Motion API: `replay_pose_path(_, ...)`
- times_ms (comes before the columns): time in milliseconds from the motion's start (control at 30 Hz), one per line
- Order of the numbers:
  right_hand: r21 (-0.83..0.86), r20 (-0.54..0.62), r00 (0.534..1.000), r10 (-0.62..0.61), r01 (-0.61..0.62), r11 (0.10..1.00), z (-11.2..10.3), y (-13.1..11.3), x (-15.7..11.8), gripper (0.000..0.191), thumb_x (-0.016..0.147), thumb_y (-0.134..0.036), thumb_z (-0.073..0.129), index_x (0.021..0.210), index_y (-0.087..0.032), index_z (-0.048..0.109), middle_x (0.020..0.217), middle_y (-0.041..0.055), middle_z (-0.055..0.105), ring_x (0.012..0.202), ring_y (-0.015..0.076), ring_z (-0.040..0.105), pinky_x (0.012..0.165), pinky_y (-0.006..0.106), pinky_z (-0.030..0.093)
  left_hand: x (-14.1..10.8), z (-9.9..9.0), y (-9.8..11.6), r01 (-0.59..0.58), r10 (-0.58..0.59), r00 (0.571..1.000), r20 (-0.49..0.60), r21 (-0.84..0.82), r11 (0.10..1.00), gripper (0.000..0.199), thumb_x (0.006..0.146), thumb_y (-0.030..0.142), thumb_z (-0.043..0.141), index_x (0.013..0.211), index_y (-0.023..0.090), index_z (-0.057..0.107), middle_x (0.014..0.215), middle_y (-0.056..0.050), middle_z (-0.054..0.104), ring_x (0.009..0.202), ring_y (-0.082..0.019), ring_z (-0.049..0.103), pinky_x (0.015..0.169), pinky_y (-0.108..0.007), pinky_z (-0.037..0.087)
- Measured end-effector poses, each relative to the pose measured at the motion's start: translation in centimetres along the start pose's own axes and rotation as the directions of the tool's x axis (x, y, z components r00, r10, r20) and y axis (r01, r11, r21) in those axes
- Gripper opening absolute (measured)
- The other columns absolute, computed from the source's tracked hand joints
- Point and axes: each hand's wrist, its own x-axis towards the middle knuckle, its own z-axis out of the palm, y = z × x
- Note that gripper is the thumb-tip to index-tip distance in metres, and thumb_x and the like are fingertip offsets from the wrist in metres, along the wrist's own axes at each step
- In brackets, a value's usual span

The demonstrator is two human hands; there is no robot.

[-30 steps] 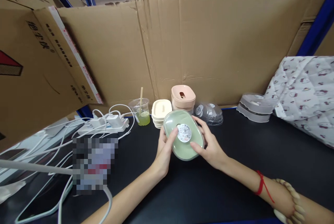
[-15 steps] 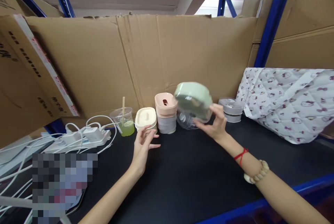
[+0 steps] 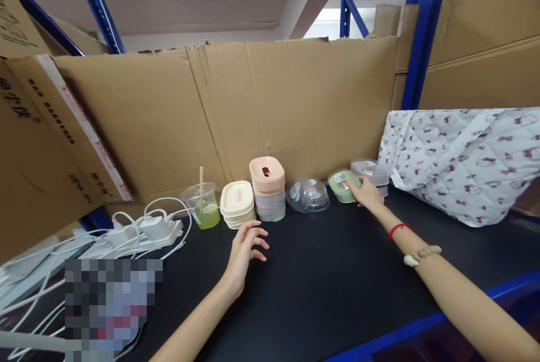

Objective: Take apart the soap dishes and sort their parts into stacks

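My right hand rests on a light green box with a clear lid, its fingers around the box's right side. The box sits on the black tabletop, touching or nearly touching a clear-lidded pale grey box on its right. My left hand hangs over the table with fingers apart and nothing in it. Just beyond it stand a stack of cream lids and a stack of pink and grey box parts, with a slotted pink piece on top. Several clear plastic covers lie nested between the pink stack and the green box.
To the left are a plastic cup of green drink with a straw, a white power strip with tangled cables, and a pixelated object. Cardboard walls the back. A quilted patterned bag occupies the right.
The green box has moved right and down from mid-air onto the table beside the grey box. My left hand has drawn back a little from the cream lids, and the view has shifted slightly.
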Motion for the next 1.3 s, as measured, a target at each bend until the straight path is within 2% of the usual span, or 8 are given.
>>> replay_pose_path(133, -0.154, -0.037, 0.989, -0.140, 0.133, 0.979, 0.1, -0.1, -0.4, 0.038, 0.085, -0.035, 0.053, 0.113, -0.010, 0.058, 0.103, 0.0199, 0.056, 0.091, 0.0339, 0.058, 0.071, 0.041, 0.045, -0.1, 0.2, -0.2, 0.009, -0.009, 1.000, 0.015, 0.005, 1.000, 0.052, 0.054, 0.046, 0.065, 0.091, 0.013, 0.051, 0.075, -0.005, 0.056, 0.057, -0.017, 0.052, 0.039, -0.019, 0.043)
replay_pose_path(200, -0.211, -0.017, 0.970, -0.241, 0.232, 0.950, -0.3, -0.7, -0.9, 0.032, 0.086, -0.028, 0.054, 0.113, -0.012, 0.059, 0.111, 0.0183, 0.053, 0.104, 0.0322, 0.053, 0.077, 0.039, 0.044, -0.1, 0.2, -0.3, 0.005, -0.005, 1.000, 0.011, 0.009, 1.000, 0.051, 0.053, 0.046, 0.065, 0.089, 0.013, 0.052, 0.074, -0.004, 0.055, 0.056, -0.016, 0.051, 0.038, -0.019, 0.043)
replay_pose_path(400, -0.307, 0.228, 0.903, -0.366, 0.423, 0.853, -0.7, -1.8, -1.9, 0.010, 0.077, -0.011, 0.066, 0.076, -0.020, 0.067, 0.089, 0.0033, 0.060, 0.085, 0.0208, 0.060, 0.063, 0.025, 0.041, 0.0, 0.3, -0.3, -0.002, 0.001, 1.000, 0.031, 0.021, 1.000, 0.044, 0.053, 0.045, 0.065, 0.082, 0.013, 0.054, 0.074, -0.005, 0.054, 0.054, -0.015, 0.050, 0.037, -0.018, 0.042)
replay_pose_path(667, -0.399, 0.260, 0.903, -0.342, 0.423, 0.814, 0.1, -0.9, -1.9, 0.020, 0.082, -0.007, 0.058, 0.095, -0.018, 0.069, 0.109, 0.0103, 0.055, 0.092, 0.0235, 0.060, 0.066, 0.027, 0.044, -0.2, 0.3, -0.2, 0.008, -0.010, 0.999, 0.051, 0.047, 0.999, 0.042, 0.053, 0.045, 0.064, 0.078, 0.014, 0.054, 0.074, -0.005, 0.053, 0.052, -0.015, 0.050, 0.038, -0.018, 0.040)
replay_pose_path(833, -0.437, 0.209, 0.925, -0.318, 0.379, 0.816, 0.5, -0.8, -1.6, 0.014, 0.080, -0.012, 0.060, 0.089, -0.017, 0.070, 0.104, 0.0120, 0.056, 0.083, 0.0249, 0.062, 0.066, 0.031, 0.047, -0.2, 0.4, -0.2, 0.009, -0.011, 0.999, 0.053, 0.044, 0.999, 0.040, 0.053, 0.045, 0.064, 0.077, 0.014, 0.054, 0.073, -0.005, 0.053, 0.052, -0.015, 0.050, 0.037, -0.018, 0.040)
replay_pose_path(1000, -0.430, 0.165, 0.908, -0.385, 0.418, 0.801, 1.0, -0.4, -1.5, 0.015, 0.079, -0.015, 0.058, 0.089, -0.016, 0.068, 0.098, 0.0130, 0.056, 0.077, 0.0246, 0.061, 0.063, 0.032, 0.047, -0.2, 0.4, -0.2, -0.006, 0.004, 0.999, 0.052, 0.044, 0.999, 0.039, 0.053, 0.045, 0.064, 0.075, 0.014, 0.054, 0.072, -0.005, 0.053, 0.052, -0.015, 0.049, 0.037, -0.017, 0.039)
replay_pose_path(1100, -0.416, 0.155, 0.883, -0.443, 0.465, 0.781, 1.1, -0.5, -1.7, 0.017, 0.080, -0.014, 0.055, 0.091, -0.016, 0.068, 0.101, 0.0139, 0.055, 0.089, 0.0267, 0.058, 0.065, 0.031, 0.046, -0.2, 0.4, -0.1, -0.011, 0.009, 0.998, 0.055, 0.048, 0.999, 0.038, 0.054, 0.046, 0.064, 0.074, 0.014, 0.054, 0.071, -0.005, 0.053, 0.052, -0.015, 0.049, 0.037, -0.017, 0.039)
replay_pose_path(1300, -0.403, 0.144, 0.833, -0.534, 0.542, 0.738, 1.2, -0.8, -2.1, 0.026, 0.077, -0.007, 0.057, 0.099, -0.016, 0.067, 0.119, 0.0149, 0.053, 0.112, 0.0308, 0.048, 0.090, 0.042, 0.039, -0.1, 0.3, -0.3, 0.000, -0.003, 0.999, 0.052, 0.059, 0.998, 0.038, 0.054, 0.046, 0.064, 0.072, 0.014, 0.054, 0.070, -0.005, 0.052, 0.050, -0.015, 0.049, 0.036, -0.017, 0.039)
